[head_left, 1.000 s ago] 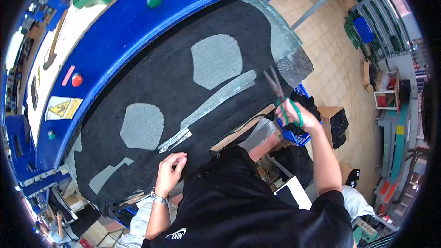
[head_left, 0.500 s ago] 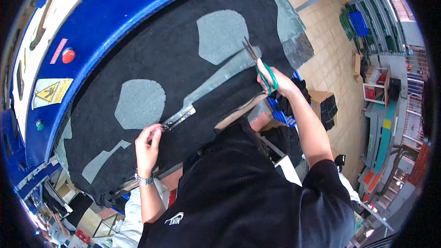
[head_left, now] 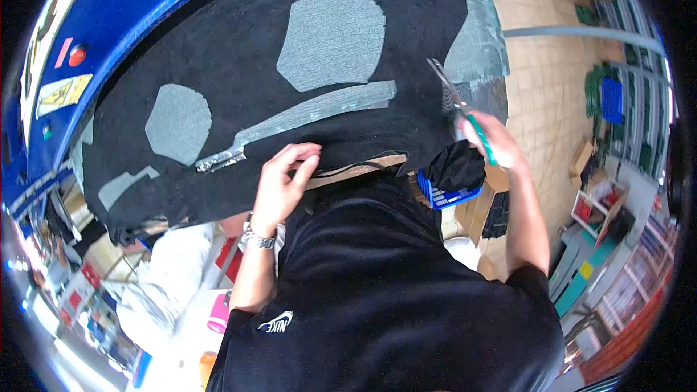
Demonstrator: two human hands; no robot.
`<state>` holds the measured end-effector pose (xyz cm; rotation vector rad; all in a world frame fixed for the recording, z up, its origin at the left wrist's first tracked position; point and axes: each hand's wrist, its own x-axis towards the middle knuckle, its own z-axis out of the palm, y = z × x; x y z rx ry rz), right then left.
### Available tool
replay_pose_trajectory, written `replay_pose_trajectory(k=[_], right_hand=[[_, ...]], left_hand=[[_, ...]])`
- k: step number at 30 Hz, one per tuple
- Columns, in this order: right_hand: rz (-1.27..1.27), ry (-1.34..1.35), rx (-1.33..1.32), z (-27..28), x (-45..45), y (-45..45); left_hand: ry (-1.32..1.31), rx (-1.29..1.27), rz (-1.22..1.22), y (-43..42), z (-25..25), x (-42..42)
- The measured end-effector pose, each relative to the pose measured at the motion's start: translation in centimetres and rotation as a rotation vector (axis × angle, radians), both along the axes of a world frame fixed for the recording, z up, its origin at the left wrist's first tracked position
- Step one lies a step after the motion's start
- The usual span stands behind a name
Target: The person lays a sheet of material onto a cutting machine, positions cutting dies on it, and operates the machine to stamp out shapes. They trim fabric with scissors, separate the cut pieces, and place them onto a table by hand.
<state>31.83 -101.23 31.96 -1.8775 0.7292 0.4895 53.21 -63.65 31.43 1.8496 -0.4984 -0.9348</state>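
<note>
A large black sheet of material [head_left: 239,65] covers the work surface, with several grey-green shapes showing in it. Two are broad and many-sided; one long curved strip shape [head_left: 312,112] lies nearer my body. At that strip's left end is a narrow shiny silver strip [head_left: 221,160]. My left hand [head_left: 283,181], with a metal watch on its wrist, is over the sheet's near edge, thumb and fingers apart and nothing visible between them. My right hand [head_left: 497,145] grips scissors [head_left: 455,94] by their green handles, blades pointing up and left over the sheet's right side.
A blue machine housing [head_left: 145,22] with a red button [head_left: 77,55] curves along the far left. Below the sheet's right edge are a blue crate [head_left: 454,196] with black material and a cardboard box [head_left: 485,207]. White bundled material [head_left: 160,276] lies at lower left.
My left hand has left the shiny strip's end and moved right along the near edge. My right hand has carried the scissors rightward and slightly down. The camera view has shifted.
</note>
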Motion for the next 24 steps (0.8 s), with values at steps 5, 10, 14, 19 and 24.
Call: replay_pose_trajectory(k=[5,10,14,19,24], right_hand=[[0.118,0.170,0.070,-0.8,-1.0,-8.1],[0.340,0.181,0.227,-1.4,2.0,-8.3],[0.445,0.249,0.223,-1.4,3.4,-8.5],[0.448,0.128,0.257,-1.3,5.4,-8.0],[0.483,0.133,0.235,-1.7,7.0,-9.0]], left_hand=[[-0.219,0.062,-0.059,-5.0,0.9,-3.8],[-0.170,0.180,0.077,-5.9,1.8,-4.0],[-0.233,0.155,0.189,-4.9,1.7,-3.9],[-0.270,0.205,0.285,-3.3,1.5,-5.3],[-0.211,0.236,0.356,-1.7,1.4,-7.5]])
